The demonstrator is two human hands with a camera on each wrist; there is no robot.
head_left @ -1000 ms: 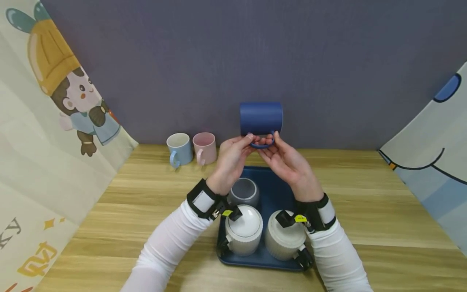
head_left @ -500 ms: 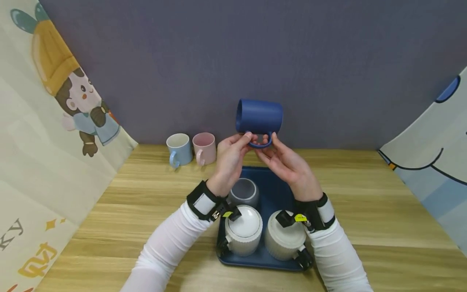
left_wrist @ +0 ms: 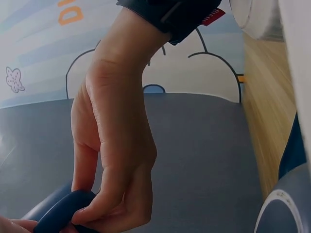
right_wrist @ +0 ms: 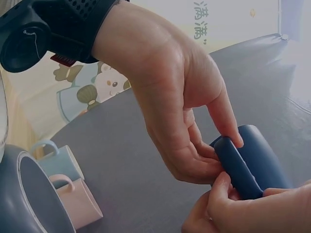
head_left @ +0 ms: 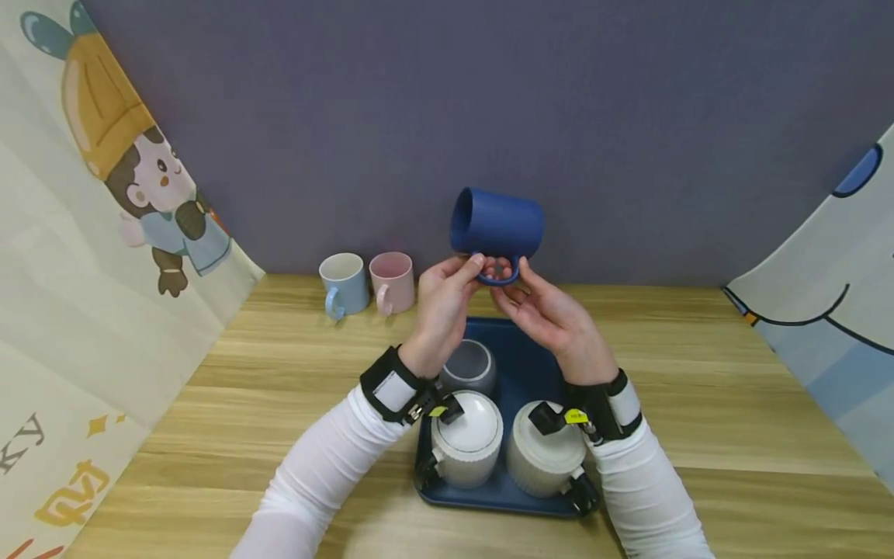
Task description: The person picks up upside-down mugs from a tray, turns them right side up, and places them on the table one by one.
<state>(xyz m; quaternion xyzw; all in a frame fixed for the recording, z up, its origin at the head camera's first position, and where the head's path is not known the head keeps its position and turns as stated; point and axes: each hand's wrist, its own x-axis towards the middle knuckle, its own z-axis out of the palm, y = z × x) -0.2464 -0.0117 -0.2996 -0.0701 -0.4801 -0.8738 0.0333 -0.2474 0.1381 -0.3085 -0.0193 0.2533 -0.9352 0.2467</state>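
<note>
A dark blue mug [head_left: 506, 225] is held up in front of the grey back panel. It lies sideways, its mouth facing left and its handle [head_left: 497, 281] pointing down. The left hand [head_left: 441, 310] pinches the mouth-side end of the handle between thumb and fingers. On the other end, the right hand [head_left: 559, 318] grips with thumb and fingertips. In the right wrist view, both hands meet at the handle [right_wrist: 238, 167], beside the mug's body [right_wrist: 265, 158]. Only part of the handle [left_wrist: 63, 208] shows in the left wrist view.
Below the hands lies a dark blue tray [head_left: 520, 357] on the wooden table [head_left: 698, 404]. It bears a grey cup [head_left: 469, 369] and two whitish ribbed vessels [head_left: 466, 442] with black handles. A light blue mug [head_left: 345, 286] and a pink mug [head_left: 393, 285] stand upright at the back left.
The blue mug has tilted, its mouth end rising and turning toward the viewer, so the opening now shows more. Both hands keep their hold on the handle.
</note>
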